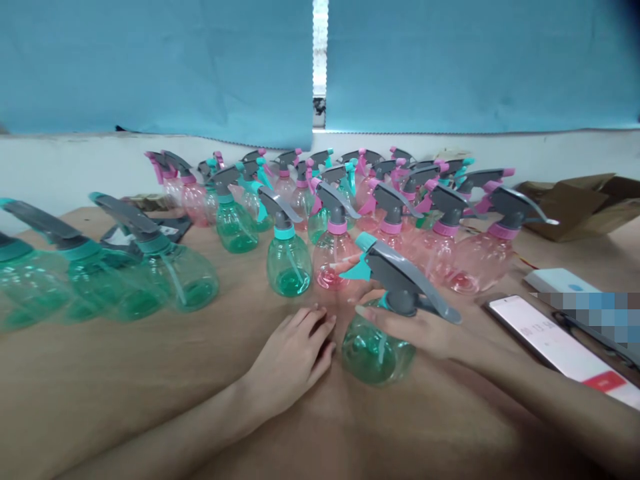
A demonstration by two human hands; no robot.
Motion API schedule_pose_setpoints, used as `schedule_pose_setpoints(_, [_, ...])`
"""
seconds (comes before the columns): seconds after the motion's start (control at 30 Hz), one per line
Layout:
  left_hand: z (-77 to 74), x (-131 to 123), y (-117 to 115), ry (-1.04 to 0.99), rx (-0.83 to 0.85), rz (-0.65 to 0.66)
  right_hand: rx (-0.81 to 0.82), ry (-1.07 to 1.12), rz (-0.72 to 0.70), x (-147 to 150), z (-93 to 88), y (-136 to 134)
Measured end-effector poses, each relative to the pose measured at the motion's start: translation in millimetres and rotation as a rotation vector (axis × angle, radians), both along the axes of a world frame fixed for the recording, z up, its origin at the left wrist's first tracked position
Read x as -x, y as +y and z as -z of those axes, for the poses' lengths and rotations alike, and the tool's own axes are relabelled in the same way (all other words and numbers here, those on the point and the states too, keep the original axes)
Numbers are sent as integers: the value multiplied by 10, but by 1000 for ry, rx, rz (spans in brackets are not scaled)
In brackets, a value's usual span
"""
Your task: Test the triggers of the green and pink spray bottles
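My right hand point(413, 330) is wrapped round the neck of a green spray bottle point(373, 353), whose grey head and turquoise nozzle tilt over the fingers. The bottle leans slightly, and I cannot tell whether its base touches the table. Left of it, my left hand point(295, 357) lies on the wooden table point(210, 393), fingers loosely bent and apart, holding nothing. Just beyond the hands stand another green spray bottle point(289, 263) and a pink spray bottle point(334, 253), partly hidden by my right fingertips.
Several pink and green spray bottles crowd the back, with a pink one point(483, 257) at the right end. More green bottles point(180, 273) stand left. A lit phone point(555, 340), a white box point(563, 280) and an open cardboard box point(575, 203) are on the right.
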State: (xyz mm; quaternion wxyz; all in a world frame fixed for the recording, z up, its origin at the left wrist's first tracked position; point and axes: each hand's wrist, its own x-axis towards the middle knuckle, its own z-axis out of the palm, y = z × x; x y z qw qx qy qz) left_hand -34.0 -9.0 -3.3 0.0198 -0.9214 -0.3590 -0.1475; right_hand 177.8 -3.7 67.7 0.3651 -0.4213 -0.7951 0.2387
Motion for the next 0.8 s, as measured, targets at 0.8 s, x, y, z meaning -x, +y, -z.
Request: schedule_pose_setpoints(0.8, [-36,-5,1,4,28,-9,31,98,3,52,-10,3])
